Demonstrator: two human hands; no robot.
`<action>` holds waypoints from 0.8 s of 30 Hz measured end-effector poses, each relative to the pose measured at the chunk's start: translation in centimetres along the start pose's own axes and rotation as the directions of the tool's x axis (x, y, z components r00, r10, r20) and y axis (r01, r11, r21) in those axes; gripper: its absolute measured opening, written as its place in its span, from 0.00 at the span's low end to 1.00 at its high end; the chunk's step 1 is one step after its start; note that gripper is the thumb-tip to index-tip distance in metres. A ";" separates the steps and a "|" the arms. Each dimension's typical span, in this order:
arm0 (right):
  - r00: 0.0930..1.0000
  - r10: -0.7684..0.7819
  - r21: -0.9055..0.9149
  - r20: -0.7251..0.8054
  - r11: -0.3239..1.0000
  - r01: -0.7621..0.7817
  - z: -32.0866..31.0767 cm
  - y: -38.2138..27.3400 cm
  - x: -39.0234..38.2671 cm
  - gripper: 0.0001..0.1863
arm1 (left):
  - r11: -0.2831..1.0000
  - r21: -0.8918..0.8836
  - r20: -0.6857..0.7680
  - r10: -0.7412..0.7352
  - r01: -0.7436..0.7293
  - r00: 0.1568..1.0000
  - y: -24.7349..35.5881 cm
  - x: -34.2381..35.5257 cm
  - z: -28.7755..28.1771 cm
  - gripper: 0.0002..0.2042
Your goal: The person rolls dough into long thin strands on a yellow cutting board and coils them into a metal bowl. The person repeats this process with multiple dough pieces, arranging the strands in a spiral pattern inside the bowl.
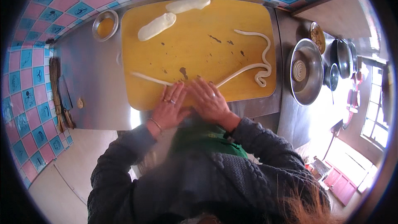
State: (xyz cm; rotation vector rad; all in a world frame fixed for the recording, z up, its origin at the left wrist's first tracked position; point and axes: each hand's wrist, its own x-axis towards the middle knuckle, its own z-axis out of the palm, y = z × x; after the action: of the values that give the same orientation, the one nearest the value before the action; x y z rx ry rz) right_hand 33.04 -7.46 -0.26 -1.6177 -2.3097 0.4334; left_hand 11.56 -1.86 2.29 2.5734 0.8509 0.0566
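My left hand (169, 104) and my right hand (209, 103) lie side by side near the front edge of a yellow board (195, 25), fingers stretched flat over a thin white dough rope (151, 79). The part of the rope under my fingers is hidden. It emerges leftward as a straight tail and rightward runs into loose loops (265, 54) on the board's right side. Two oblong slabs of pale dough (156, 27) rest along the back of the board.
A metal bowl of yellow liquid (105, 27) sits back left. On the right are a steel basin (306, 89) holding coiled dough (299, 70), a dish of food (317, 37) and dark pans (344, 60). Bundled sticks (56, 87) and a flat blade (65, 93) lie by the tiled left wall.
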 end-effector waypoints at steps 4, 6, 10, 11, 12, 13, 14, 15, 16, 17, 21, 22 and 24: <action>0.970 0.063 -0.120 -0.236 0.988 -0.094 0.9 5.6 7.6 0.33 | 0.976 0.196 -0.219 -0.052 0.096 0.974 -5.1 7.5 -0.1 0.36; 0.922 0.139 -0.175 -0.362 0.961 -0.213 -0.1 8.0 10.9 0.34 | 0.973 0.185 -0.284 -0.081 0.137 0.955 -6.9 9.5 -1.3 0.35; 0.958 0.179 -0.112 -0.223 0.972 -0.208 -3.0 3.8 3.4 0.34 | 0.978 0.141 -0.146 -0.134 0.155 0.980 -4.9 2.6 -2.7 0.35; 0.974 0.214 -0.109 -0.071 0.969 -0.221 -3.5 2.2 0.3 0.35 | 0.970 0.177 -0.008 -0.170 0.168 0.985 -4.0 0.0 -3.0 0.36; 0.980 0.177 -0.071 -0.091 0.980 -0.184 -3.8 0.8 -2.3 0.37 | 0.983 0.137 -0.042 -0.114 0.119 0.993 -3.4 -2.1 -3.1 0.36; 0.978 0.200 -0.041 0.051 0.979 -0.198 -3.8 0.2 -3.8 0.38 | 0.992 0.118 -0.067 -0.045 0.053 0.997 -3.2 -3.2 -2.9 0.37; 0.984 0.169 -0.046 -0.052 0.984 -0.171 -3.3 0.0 -4.4 0.38 | 0.984 0.144 -0.009 -0.104 0.104 0.995 -3.4 -3.6 -2.6 0.36; 0.985 0.158 -0.050 -0.067 0.986 -0.161 -2.8 0.2 -4.0 0.38 | 0.977 0.187 -0.007 -0.106 0.106 0.994 -3.9 -3.3 -2.3 0.35; 0.983 0.179 -0.056 -0.044 0.982 -0.181 -2.2 1.3 -2.7 0.38 | 0.967 0.228 -0.036 -0.104 0.110 0.994 -4.8 -2.3 -2.0 0.34; 0.982 0.136 -0.059 -0.133 0.988 -0.145 -1.6 2.6 -0.6 0.38 | 0.967 0.232 -0.075 -0.093 0.108 0.993 -5.7 -0.9 -1.7 0.32; 0.956 0.145 -0.087 -0.257 0.981 -0.172 -2.5 10.9 8.3 0.34 | 0.997 0.075 -0.270 -0.002 0.023 0.963 -9.0 3.9 -1.3 0.21; 0.935 0.153 0.011 -0.321 0.987 -0.158 -3.7 12.9 9.2 0.33 | 0.999 -0.010 -0.311 0.026 -0.030 0.950 -9.4 4.2 -1.5 0.18; 0.917 0.211 -0.061 -0.339 0.968 -0.245 -6.1 15.9 8.0 0.32 | 0.997 -0.073 -0.234 -0.029 0.012 0.972 -9.6 3.6 -2.3 0.12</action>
State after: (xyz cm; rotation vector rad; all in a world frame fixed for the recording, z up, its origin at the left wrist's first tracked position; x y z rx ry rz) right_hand 46.49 5.76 -0.56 -1.8578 -1.9312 0.0804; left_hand 8.69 8.02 0.14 2.5231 0.9410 0.3853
